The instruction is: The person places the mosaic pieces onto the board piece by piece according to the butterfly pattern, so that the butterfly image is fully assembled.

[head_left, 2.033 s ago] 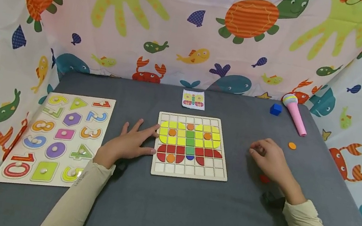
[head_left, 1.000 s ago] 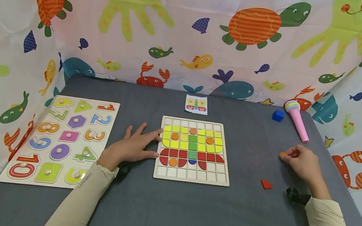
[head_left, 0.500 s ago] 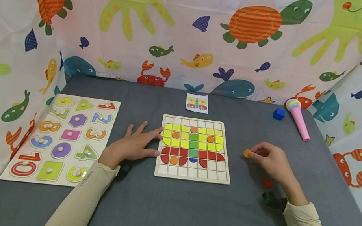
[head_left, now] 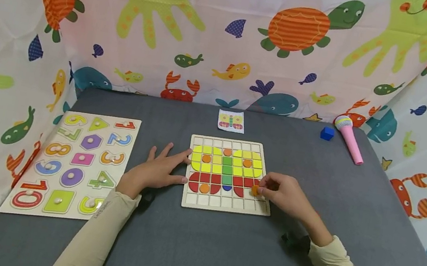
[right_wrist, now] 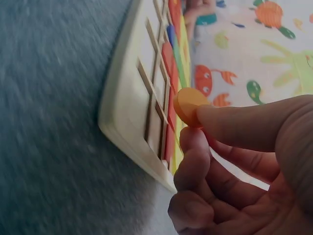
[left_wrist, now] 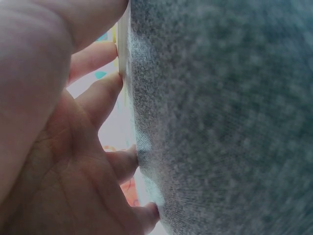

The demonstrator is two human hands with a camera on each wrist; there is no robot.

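Note:
A pale wooden grid board [head_left: 241, 207] lies mid-table, with yellow, red, green, blue and orange pieces set in a butterfly pattern. My left hand [head_left: 156, 171] rests at its left edge, fingers spread, thumb and fingertip touching the rim; in the left wrist view the fingertips [left_wrist: 112, 90] meet the board's side and the grey cloth. Between thumb and index finger my right hand [head_left: 287, 195] pinches an orange disc [right_wrist: 188, 105], held tilted over the board's right side, by the red row. In the head view this hand partly hides the disc and the board's right edge.
A number-and-shape knob puzzle [head_left: 75, 157] lies on the left. Behind the board is a small butterfly picture card [head_left: 231, 121]. A blue cube [head_left: 327, 133] and a pink toy microphone [head_left: 349, 139] lie at the back right. A sea-animal curtain surrounds the table.
My right hand picked up the orange disc on the right and carried it left to the board. A loose red piece is now out of sight near my right wrist. My left hand stayed at the board.

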